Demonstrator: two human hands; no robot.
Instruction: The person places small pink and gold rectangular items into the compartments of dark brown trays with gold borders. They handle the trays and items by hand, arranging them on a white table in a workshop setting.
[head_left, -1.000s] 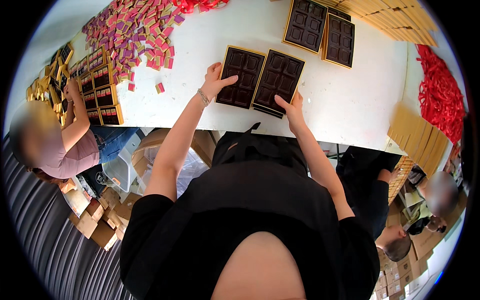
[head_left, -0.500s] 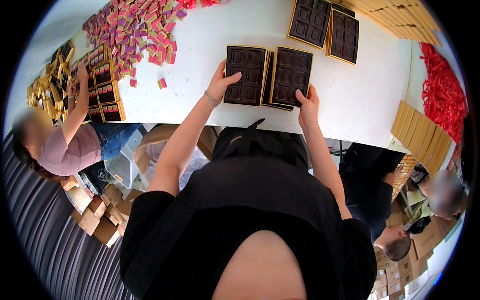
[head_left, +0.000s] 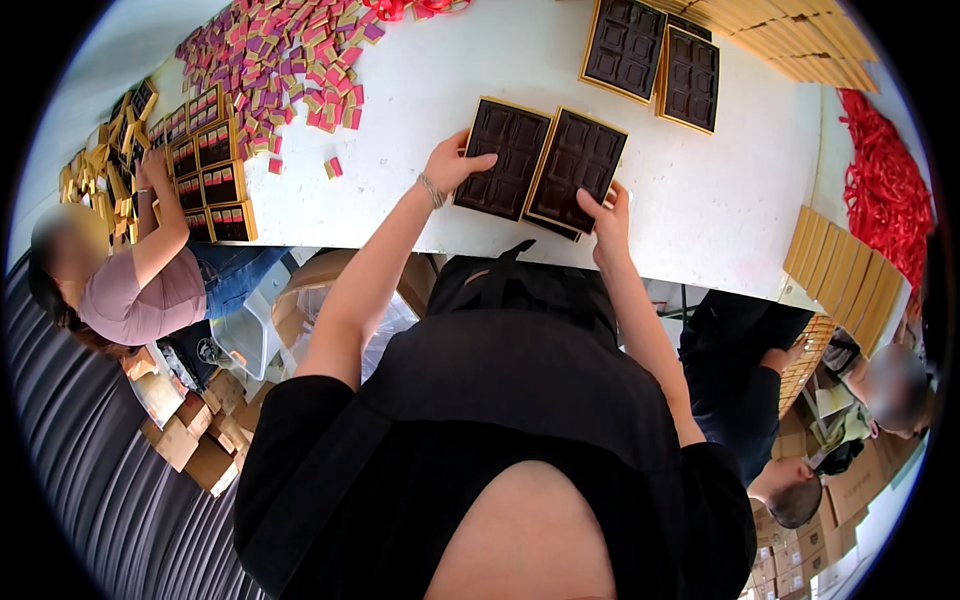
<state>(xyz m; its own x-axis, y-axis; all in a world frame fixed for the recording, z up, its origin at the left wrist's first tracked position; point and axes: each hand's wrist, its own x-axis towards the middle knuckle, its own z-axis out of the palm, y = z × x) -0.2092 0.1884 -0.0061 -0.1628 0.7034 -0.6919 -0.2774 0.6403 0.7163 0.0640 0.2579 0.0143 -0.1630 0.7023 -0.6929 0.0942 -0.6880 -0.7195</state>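
My left hand (head_left: 458,168) grips the left side of a dark brown, gold-edged chocolate box tray (head_left: 506,152), its thumb over the top. My right hand (head_left: 608,222) is closed on the lower right corner of a second such tray (head_left: 577,166), thumb on its face. Both trays have molded square recesses and tilt slightly to the right. The right tray overlaps the inner edge of the left one. Beneath them, part of another gold-edged piece (head_left: 551,230) shows at the bottom; how many are stacked there is hidden.
More trays (head_left: 622,48) lie at the back right of the white table (head_left: 440,60). Small pink, purple and gold wrapped pieces (head_left: 300,70) are heaped at left, near filled boxes (head_left: 217,183) where a co-worker (head_left: 140,295) reaches. Red ribbon (head_left: 885,180) lies at far right.
The two trays have turned clockwise and the left one has shifted right. My left hand has moved right with it; my right hand has moved slightly nearer to me.
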